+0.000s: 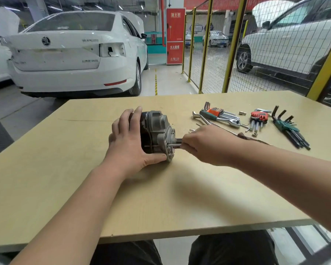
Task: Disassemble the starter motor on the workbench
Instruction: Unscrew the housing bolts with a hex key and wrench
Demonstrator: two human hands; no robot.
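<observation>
There is one view only, from a camera on my head, looking forward and down over my forearms. It sits close above my fingers (157, 156), which fall just left of the picture's middle. The surface (46, 169) fills the lower half, its near edge below my fingers. Beyond my fingers the view runs out across the floor to a white car (69, 54). The wide angle bends the fence (231, 44) lines to the right of my fingers.

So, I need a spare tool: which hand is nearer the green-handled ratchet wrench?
Right. The right hand is just in front of the green-handled ratchet wrench; the left hand grips the grey starter motor, farther left.
</observation>
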